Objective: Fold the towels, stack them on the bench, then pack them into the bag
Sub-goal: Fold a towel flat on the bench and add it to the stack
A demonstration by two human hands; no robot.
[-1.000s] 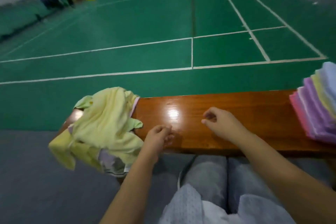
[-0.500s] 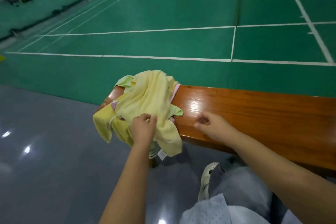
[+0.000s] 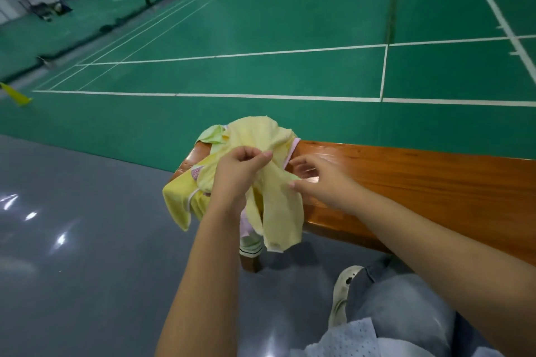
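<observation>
A crumpled heap of unfolded towels [image 3: 255, 136], mostly pale yellow with green and pink ones underneath, lies on the left end of the wooden bench [image 3: 420, 182] and hangs over its front edge. My left hand [image 3: 240, 171] grips a fold of the top yellow towel [image 3: 278, 211] with curled fingers and lifts it. My right hand [image 3: 319, 180] pinches the same towel's edge just to the right, over the bench top. No folded stack and no bag are in view.
The bench runs off to the right with bare glossy wood. Beyond it lies a green court with white lines; grey floor lies to the left and below. A yellow cone [image 3: 16, 95] stands far left. My knees and a shoe [image 3: 342, 293] are at bottom right.
The view swung left, so the folded stack at the right left the frame. My left hand reached the heap and took hold of the yellow towel; my right hand came over and pinched its edge.
</observation>
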